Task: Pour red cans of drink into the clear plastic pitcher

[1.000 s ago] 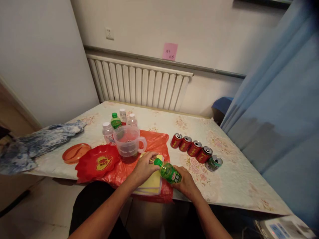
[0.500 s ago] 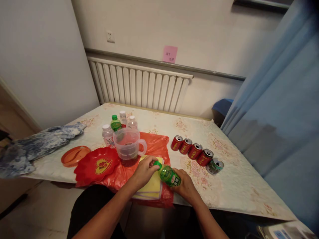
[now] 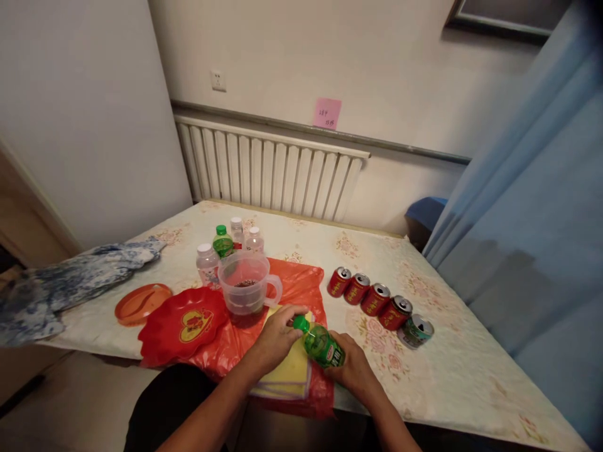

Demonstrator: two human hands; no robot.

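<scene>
A green plastic bottle point(image 3: 321, 344) is tilted above the yellow cloths point(image 3: 285, 376), its neck pointing left. My right hand point(image 3: 354, 365) is wrapped round the lower part of its body. At the other end, the fingers of my left hand point(image 3: 277, 336) are closed at the green cap point(image 3: 301, 324), which sits on the neck. A clear plastic measuring jug point(image 3: 242, 295) with dark bits inside stands left of my left hand, on a red plastic bag point(image 3: 304, 276). The red scalloped plate point(image 3: 183, 323) lies beside the jug.
A row of red cans point(image 3: 375, 299) ends in a green can point(image 3: 416, 331) on the right. Behind the jug stand a white-capped bottle point(image 3: 207, 260), a green-capped bottle point(image 3: 222, 242) and others. An orange lid point(image 3: 141, 304) and a patterned cloth point(image 3: 94, 270) lie left.
The whole view has shifted, so things sit slightly lower in the picture. Both hands keep their places on the bottle and cap; my left fingers have shifted a little around the cap.
</scene>
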